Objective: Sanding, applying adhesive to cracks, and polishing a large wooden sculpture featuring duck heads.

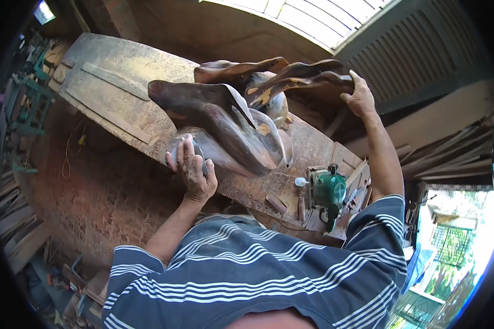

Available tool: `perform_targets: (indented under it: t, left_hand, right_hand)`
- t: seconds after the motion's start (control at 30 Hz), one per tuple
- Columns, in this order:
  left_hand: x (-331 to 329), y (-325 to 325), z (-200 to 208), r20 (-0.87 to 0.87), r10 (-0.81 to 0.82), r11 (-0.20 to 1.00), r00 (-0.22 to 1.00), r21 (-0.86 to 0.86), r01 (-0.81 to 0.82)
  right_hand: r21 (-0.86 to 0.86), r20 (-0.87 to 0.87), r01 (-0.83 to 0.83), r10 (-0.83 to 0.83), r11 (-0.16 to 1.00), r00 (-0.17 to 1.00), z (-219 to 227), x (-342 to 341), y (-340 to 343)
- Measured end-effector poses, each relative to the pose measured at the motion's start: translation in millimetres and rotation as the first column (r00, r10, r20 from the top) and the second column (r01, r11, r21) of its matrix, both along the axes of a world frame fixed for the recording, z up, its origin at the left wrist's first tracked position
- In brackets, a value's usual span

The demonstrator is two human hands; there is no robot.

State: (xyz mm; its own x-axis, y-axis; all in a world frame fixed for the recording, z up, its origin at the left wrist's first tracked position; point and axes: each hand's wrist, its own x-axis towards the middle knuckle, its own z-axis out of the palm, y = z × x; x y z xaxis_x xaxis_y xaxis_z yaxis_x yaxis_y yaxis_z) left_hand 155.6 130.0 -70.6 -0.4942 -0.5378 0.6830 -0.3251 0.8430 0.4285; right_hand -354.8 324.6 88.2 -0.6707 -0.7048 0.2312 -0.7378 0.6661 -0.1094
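A large dark-brown wood carving, smooth and twisting with curved arms, lies across the workbench. My left hand presses a grey sheet, apparently sandpaper, against the carving's near left side. Its fingers lie over the sheet and partly hide it. At the upper right, my right hand grips the tip of a long wavy arm of the carving, thumb on the near side. Lighter patches show on this arm.
A green power tool stands at the bench's right end, beside small wooden blocks. Flat wooden strips lie on the bench's left part. Stacked boards lean at the right, below a louvred panel.
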Motion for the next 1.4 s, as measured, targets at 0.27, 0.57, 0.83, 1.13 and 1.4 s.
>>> perform_targets:
  t: [0.27, 0.57, 0.83, 1.13, 1.4]
  left_hand:
    - [-27.4, -145.3, 5.5, -0.077, 0.116, 0.99, 0.99, 0.084, -0.11]
    - [-66.7, -364.7, 0.9, 0.094, -0.518, 0.834, 0.85, 0.275, 0.478]
    - [-84.5, -380.3, 27.5, 0.305, -0.609, 0.793, 0.732, 0.271, 0.546]
    - [-20.3, -158.1, 187.9, -0.24, -0.401, 0.762, 0.884, 0.448, 0.467]
    - [-106.9, -53.1, -9.9, 0.035, -0.561, 0.81, 0.827, 0.226, 0.54]
  right_hand:
    - [0.212, 0.2, 0.082, -0.125, 0.974, 0.972, 22.0, 69.3, 22.1]
    - [-0.104, 0.715, 0.321, -0.154, 0.941, 0.682, 30.4, 320.1, 54.5]
    - [-0.083, 0.867, 0.502, -0.187, 0.861, 0.463, 33.2, 462.8, 41.5]
    - [-0.528, 0.122, 0.042, 0.027, 0.848, 0.992, 13.4, 476.0, 63.9]
    - [-0.534, 0.734, 0.468, 0.111, 0.705, 0.67, 3.7, 408.8, 37.9]
